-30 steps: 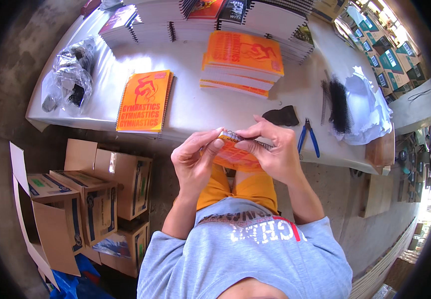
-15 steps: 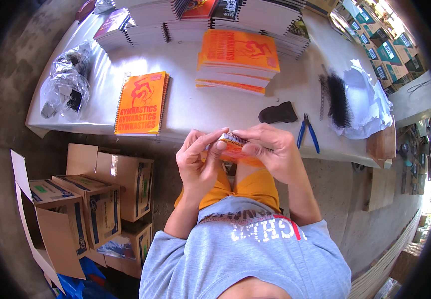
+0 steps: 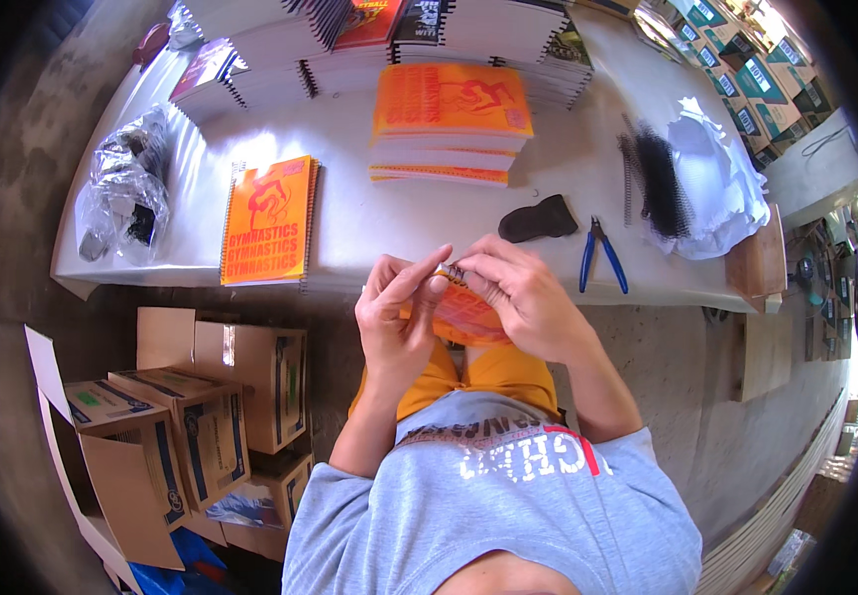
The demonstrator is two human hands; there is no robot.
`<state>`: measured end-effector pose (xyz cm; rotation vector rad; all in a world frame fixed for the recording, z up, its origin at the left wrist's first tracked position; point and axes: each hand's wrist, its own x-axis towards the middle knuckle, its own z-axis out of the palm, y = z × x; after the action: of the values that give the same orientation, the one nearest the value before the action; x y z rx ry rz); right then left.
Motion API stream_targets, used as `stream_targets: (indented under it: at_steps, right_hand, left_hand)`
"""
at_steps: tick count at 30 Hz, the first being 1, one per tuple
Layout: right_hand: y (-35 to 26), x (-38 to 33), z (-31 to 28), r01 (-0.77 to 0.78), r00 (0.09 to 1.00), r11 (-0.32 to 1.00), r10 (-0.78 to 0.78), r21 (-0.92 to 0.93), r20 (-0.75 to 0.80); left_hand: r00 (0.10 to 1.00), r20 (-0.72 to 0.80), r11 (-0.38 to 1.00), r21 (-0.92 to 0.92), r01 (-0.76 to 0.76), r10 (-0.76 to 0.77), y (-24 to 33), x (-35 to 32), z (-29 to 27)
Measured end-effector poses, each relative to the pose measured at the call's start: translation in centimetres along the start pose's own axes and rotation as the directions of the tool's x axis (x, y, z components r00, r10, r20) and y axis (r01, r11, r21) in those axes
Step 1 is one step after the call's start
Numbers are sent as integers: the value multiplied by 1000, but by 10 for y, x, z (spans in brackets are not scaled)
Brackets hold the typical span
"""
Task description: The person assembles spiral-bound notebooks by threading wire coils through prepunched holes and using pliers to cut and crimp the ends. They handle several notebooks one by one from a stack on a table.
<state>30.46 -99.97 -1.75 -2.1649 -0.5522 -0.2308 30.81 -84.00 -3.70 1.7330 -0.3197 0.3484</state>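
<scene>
Above my lap, at the table's near edge, I hold an orange spiral-bound book [image 3: 466,317], its bound edge turned up. My left hand [image 3: 396,305] grips one end of that edge between thumb and fingers. The fingers of my right hand [image 3: 526,297] pinch at the dark coil along it; the coil's tip is hidden by them. Beyond on the table lie nippers with blue handles [image 3: 589,264] and a black cloth piece [image 3: 538,219]. A single orange spiral book [image 3: 268,228] rests to the left, and a stack of orange books [image 3: 449,109] stands ahead.
Black plastic coils [image 3: 655,183] lie beside crumpled white paper [image 3: 714,188] on the right. A clear plastic bag [image 3: 123,183] with dark contents sits at the table's left. Tall stacks of spiral books [image 3: 498,35] line the back. Cardboard boxes [image 3: 196,426] stand on the floor at left.
The view has shifted slightly. My right fingers have drawn in to a tighter pinch at the coil, and more of the held book's orange cover shows below them.
</scene>
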Motion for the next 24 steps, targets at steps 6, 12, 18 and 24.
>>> stream_targets:
  at_steps: [6,12,18,24]
  right_hand:
    - [28,-13,-47,-310,891,938,344,154,-298]
    - [129,-71,-56,-734,665,378,570,-564,-482]
    - [116,-82,6,-776,593,220,575,-591,-564]
    - [138,-111,-27,-608,650,792,458,-54,-607]
  left_hand:
    - [982,-89,978,141,-152,165,-15,0,-14]
    - [758,-637,968,-74,-240,139,-12,34,-19]
    - [839,-454,945,261,-198,301,-81,9,11]
    - [888,-452,947,-242,-211,83,-69,17,11]
